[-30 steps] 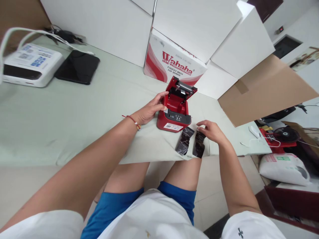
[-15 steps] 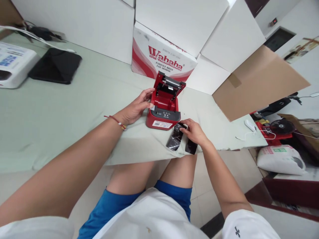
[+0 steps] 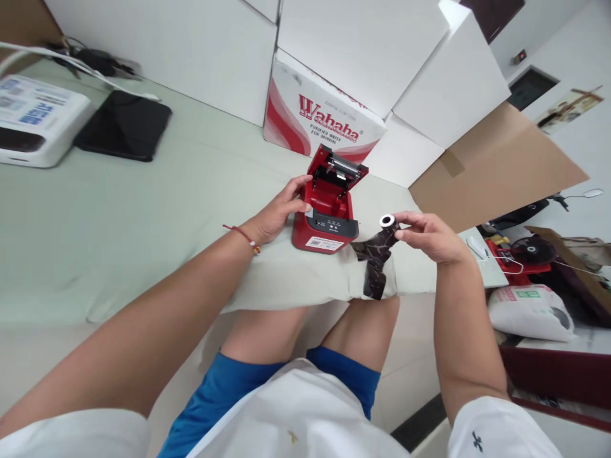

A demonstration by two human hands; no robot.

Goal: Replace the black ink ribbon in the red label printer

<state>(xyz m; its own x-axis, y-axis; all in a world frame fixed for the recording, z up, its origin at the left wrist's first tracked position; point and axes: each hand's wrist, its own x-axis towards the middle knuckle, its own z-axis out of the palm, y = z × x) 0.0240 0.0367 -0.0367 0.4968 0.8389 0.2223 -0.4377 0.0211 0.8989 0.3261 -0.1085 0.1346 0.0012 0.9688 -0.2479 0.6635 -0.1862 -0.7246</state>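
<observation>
A small red label printer [image 3: 327,224] stands on the cloth-covered table with its lid raised; the inside looks hollow and red. My left hand [image 3: 277,211] grips its left side, thumb at the front corner and fingers along the side wall. To the right of the printer, my right hand [image 3: 433,235] pinches a small roll [image 3: 389,224] of dark, marbled strip wound on a white core. From the roll, a loose dark strip [image 3: 377,254] trails down in folds to the table's front edge.
Behind the printer stand a Wahaha water carton [image 3: 324,121] and stacked white boxes [image 3: 358,44]. A cardboard panel [image 3: 506,165] leans at the right. On the left lie a black tablet-like slab [image 3: 125,124] and a white device [image 3: 42,121] near cables. The table edge is close to my knees.
My right hand has risen from the dark strips at the table edge and moved right, now holding the roll up with its white core showing. My left hand stays on the printer.
</observation>
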